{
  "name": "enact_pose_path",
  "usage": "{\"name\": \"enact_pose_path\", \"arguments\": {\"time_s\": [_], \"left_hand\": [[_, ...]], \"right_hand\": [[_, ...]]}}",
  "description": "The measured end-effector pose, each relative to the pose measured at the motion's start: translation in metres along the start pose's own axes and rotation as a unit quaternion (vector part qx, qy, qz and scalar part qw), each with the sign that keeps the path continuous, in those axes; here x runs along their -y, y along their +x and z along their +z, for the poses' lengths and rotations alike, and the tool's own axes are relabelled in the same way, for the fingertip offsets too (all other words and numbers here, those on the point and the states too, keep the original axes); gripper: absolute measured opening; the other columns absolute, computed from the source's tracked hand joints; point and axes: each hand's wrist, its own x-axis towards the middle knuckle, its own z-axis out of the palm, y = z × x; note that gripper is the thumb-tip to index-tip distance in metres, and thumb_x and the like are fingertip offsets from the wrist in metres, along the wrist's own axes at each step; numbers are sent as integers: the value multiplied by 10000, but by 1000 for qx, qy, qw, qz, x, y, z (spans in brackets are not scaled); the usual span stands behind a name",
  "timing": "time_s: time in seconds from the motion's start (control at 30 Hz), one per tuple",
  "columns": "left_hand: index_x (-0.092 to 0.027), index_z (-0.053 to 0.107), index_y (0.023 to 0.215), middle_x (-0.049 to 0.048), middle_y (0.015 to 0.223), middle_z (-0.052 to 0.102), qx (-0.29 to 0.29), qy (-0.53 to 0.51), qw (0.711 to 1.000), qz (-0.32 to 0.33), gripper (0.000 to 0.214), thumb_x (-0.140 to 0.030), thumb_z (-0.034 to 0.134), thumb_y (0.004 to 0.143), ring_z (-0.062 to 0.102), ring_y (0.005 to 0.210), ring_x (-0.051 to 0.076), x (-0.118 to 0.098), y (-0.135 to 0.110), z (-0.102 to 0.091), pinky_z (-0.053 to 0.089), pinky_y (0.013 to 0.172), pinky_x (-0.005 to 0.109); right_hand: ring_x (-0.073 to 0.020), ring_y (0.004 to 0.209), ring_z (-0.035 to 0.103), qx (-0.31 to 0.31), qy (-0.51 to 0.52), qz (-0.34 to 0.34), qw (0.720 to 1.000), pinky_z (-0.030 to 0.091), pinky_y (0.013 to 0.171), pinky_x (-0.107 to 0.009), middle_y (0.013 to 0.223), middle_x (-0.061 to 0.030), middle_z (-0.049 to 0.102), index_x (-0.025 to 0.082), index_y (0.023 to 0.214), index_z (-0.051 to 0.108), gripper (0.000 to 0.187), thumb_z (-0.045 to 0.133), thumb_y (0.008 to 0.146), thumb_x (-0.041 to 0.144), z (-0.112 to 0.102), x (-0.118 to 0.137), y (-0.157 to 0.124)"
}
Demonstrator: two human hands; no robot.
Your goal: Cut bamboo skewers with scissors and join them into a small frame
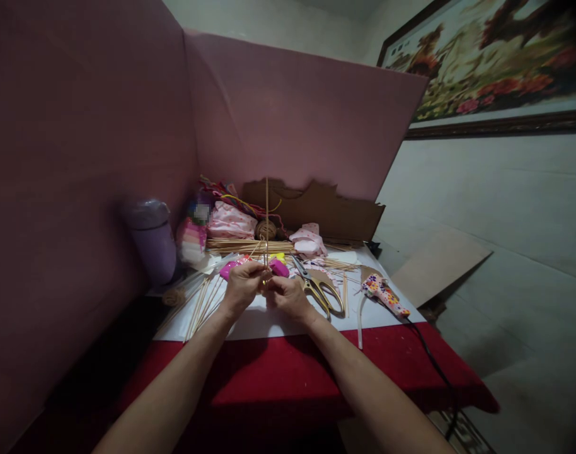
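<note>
Upright in front of me stands a thin bamboo stick (pixel 267 208), with what looks like a shorter piece beside its lower part. The fingers of my left hand (pixel 243 287) are pinched around its low end. My right hand (pixel 290 297) is closed just beside and below the left fingertips; what it pinches is too small and hidden to make out. Gold-handled scissors (pixel 323 296) lie close to the right of my right hand. Behind my hands are bright magenta packets (pixel 279 268) and a yellow piece (pixel 278 258).
A flower-patterned glue gun (pixel 385 294) with a black cord lies at the right. Loose sticks (pixel 203 309) lie left, a stick bundle (pixel 236 246) behind. Further back are a twine ball (pixel 266 229), pink cloth (pixel 308 239) and torn cardboard (pixel 316 208). A purple cup (pixel 154 243) stands left.
</note>
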Motion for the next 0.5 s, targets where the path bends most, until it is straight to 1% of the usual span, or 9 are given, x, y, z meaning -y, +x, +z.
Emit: {"name": "enact_pose_path", "arguments": {"time_s": [0.1, 0.17, 0.3, 0.4, 0.5], "left_hand": [[-160, 607, 577, -31, 518, 506, 3, 25, 999, 26, 119, -228, 625, 672, 434, 498, 80, 3, 0, 0, 345, 456, 178], [-162, 587, 564, -32, 524, 502, 11, 41, 998, 39, 127, -200, 595, 684, 431, 510, 81, 6, 0, 0, 337, 467, 177], [-160, 567, 563, -38, 502, 484, 26, 40, 998, 27, 139, -199, 581, 695, 422, 484, 78, 8, 1, -1, 336, 456, 178], [-151, 619, 643, -24, 539, 543, 25, -7, 1000, 0, 99, -243, 628, 677, 465, 489, 84, 1, 1, 0, 372, 459, 185], [-134, 656, 775, 7, 624, 624, 19, -98, 994, -34, 206, -296, 679, 650, 484, 469, 79, -10, 1, 2, 384, 437, 192]], "right_hand": [[-109, 477, 536, 10, 0, -9, 1000, 425, 504, -208, 532, 34, 561, 193, 688, 561, 92, 521, 738, 126, 0, 1, 0], [-109, 509, 527, 4, -26, -18, 999, 414, 522, -208, 568, 26, 563, 191, 689, 546, 82, 518, 741, 135, 1, 2, 0], [-109, 546, 473, -7, -75, -36, 997, 376, 532, -209, 596, 24, 535, 185, 685, 526, 60, 518, 714, 133, 3, 0, 0], [-106, 545, 439, -12, -74, -37, 997, 359, 521, -206, 587, 30, 499, 187, 675, 505, 64, 506, 706, 130, 4, -2, 0], [-100, 532, 424, -13, -63, -40, 997, 353, 510, -204, 592, 31, 490, 190, 676, 494, 75, 498, 693, 118, 5, -3, 0]]}}
